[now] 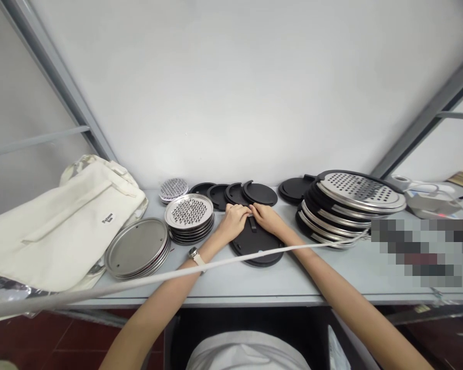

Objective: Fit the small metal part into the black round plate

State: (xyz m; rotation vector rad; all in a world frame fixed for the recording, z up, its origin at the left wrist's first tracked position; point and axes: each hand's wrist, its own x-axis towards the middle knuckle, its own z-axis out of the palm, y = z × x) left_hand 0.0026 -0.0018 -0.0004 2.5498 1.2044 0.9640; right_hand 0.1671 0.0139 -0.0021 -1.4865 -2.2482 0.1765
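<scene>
In front of me on the grey table lies a black round plastic disc (260, 249) with a short raised bar near its far side. My left hand (234, 221) and my right hand (268, 218) meet at its far edge, fingers curled and closed over it with the thumbs close together. A thin bright strip shows by the fingertips; what it is I cannot make out. Left of my left hand is a stack of round metal graters (189, 210). Just beyond my hands, several black round discs with raised rims (260, 194) lie overlapping in a row.
Flat metal discs (139, 246) are stacked at left, beside a cream canvas bag (100, 216). Smaller grater discs (173, 189) stand at the wall. A tall stack of black-rimmed graters (360, 190) rises at right. A pale cord (224, 262) crosses the view above my forearms.
</scene>
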